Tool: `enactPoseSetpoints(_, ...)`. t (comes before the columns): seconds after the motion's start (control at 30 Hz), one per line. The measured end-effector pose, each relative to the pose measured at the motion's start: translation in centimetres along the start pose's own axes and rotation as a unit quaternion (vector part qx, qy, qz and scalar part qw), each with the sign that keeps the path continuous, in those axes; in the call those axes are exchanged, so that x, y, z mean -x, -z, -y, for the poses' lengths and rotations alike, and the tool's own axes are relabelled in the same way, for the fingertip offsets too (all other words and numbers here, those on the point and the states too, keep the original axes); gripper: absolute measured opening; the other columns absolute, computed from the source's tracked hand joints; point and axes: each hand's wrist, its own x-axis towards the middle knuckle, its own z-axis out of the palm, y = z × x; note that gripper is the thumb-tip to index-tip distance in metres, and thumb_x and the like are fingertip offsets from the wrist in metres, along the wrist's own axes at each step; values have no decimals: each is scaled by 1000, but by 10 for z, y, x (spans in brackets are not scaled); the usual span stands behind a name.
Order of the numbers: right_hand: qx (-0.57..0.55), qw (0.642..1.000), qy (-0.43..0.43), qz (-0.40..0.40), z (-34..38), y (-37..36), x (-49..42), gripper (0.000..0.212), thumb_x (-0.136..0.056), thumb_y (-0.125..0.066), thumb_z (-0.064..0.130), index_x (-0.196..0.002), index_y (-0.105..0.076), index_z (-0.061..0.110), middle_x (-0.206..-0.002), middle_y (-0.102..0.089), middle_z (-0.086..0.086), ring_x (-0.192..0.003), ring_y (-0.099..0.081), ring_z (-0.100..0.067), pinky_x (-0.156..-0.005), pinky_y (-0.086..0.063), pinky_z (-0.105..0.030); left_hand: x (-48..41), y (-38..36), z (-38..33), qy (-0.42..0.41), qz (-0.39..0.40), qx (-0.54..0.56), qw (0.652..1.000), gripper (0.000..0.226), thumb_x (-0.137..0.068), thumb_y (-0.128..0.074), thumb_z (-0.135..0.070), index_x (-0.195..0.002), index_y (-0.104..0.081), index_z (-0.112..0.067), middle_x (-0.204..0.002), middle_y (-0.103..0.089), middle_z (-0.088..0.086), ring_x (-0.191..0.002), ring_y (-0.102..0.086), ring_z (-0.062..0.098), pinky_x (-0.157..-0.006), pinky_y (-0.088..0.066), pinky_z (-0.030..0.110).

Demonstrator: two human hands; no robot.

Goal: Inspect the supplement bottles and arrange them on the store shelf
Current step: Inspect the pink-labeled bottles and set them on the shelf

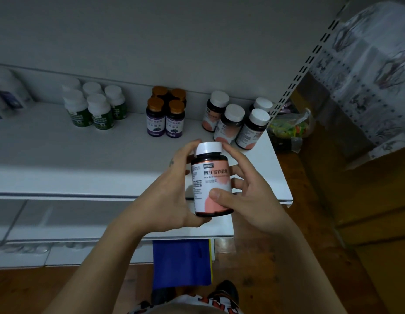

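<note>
A dark supplement bottle [211, 180] with a white cap and a pink-and-white label is held upright above the front edge of the white shelf [83, 155]. My left hand [172, 196] grips its left side and base. My right hand [244, 189] grips its right side, thumb across the label and a finger by the cap. On the shelf behind stand several matching pink-label bottles [233, 123], several purple-label bottles with gold caps [166, 114] and several green-label bottles with white caps [95, 107].
More white bottles [6, 96] stand at the shelf's far left. A slotted upright [310, 62] bounds the shelf on the right, with a plastic bag of colourful items [289, 130] beyond it. A blue bag [181, 264] sits on the floor below, under a lower shelf [61, 220].
</note>
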Motion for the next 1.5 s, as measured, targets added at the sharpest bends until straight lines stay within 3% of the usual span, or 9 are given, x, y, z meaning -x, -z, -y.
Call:
enactPoseSetpoints(0.13,-118,992,-22,26,-4,1,-2,58,-86,-69,28,-136,-46,43,-118,-68,1,-108,-66,-15,-83,-56,-32,2,6,1,2,-15,4,1000,126,-54,-93,-29,-145,-7,-48,-145,-34,-22,-130,-38,-8,-102,-39,19)
enactPoseSetpoints(0.3,-232,967,-51,90,-14,2,-4,56,-81,-54,12,-133,-51,33,-118,-68,-15,-109,-63,-32,-87,-52,-38,2,4,0,12,-8,33,999,130,-52,-95,-28,-146,-8,-46,-143,-41,-17,-132,-40,-5,-110,-41,33)
enactPoseSetpoints(0.47,-206,977,-35,42,-18,2,-5,63,-76,-64,9,-135,-51,28,-117,-68,-12,-109,-65,-31,-89,-55,-43,-1,2,-2,4,14,33,999,134,-53,-90,-52,-150,3,-48,-154,-20,-24,-136,-31,-6,-108,-34,18)
enactPoseSetpoints(0.6,-113,993,-25,-25,-20,-2,-6,67,-66,-80,14,-126,-56,33,-117,-67,7,-113,-63,-21,-90,-57,-42,-6,-1,-7,-15,-8,17,1000,118,-63,-81,-58,-148,-1,-51,-143,-28,-20,-123,-38,-13,-94,-38,4)
enactPoseSetpoints(0.7,-114,993,-22,-37,-20,-3,-5,66,-63,-83,28,-125,-59,31,-117,-68,7,-114,-63,-19,-97,-53,-46,-8,-4,-4,-7,-24,14,1000,116,-61,-77,-58,-152,-4,-45,-132,-34,-13,-112,-45,-4,-84,-44,9)
enactPoseSetpoints(0.8,-99,994,-22,-41,-20,-4,-6,59,-67,-82,23,-122,-60,30,-114,-69,9,-112,-64,-15,-101,-50,-49,-7,-5,-4,6,-25,29,999,116,-59,-75,-56,-154,-10,-37,-127,-39,-12,-108,-46,-3,-78,-48,10)
enactPoseSetpoints(1.03,-182,983,-8,-23,-20,0,-8,36,-84,-62,20,-120,-61,26,-115,-71,-1,-112,-65,-24,-88,-56,-36,-6,-4,0,7,-40,99,994,105,-69,-83,-48,-152,-20,-42,-135,-52,-14,-114,-56,10,-88,-54,34)
enactPoseSetpoints(1.33,-288,956,-40,42,-18,-5,-7,46,-92,-52,21,-138,-47,22,-132,-63,-10,-125,-58,-29,-103,-49,-45,-4,1,0,9,-40,140,989,100,-71,-76,-42,-153,-19,-39,-128,-58,-17,-111,-61,18,-92,-52,44)
enactPoseSetpoints(1.5,-280,959,-35,37,-16,-3,-4,48,-94,-55,11,-140,-44,21,-127,-65,-15,-119,-62,-30,-97,-53,-39,-5,-2,8,36,-33,185,982,96,-77,-72,-34,-154,-15,-37,-134,-58,-10,-113,-62,24,-95,-51,50)
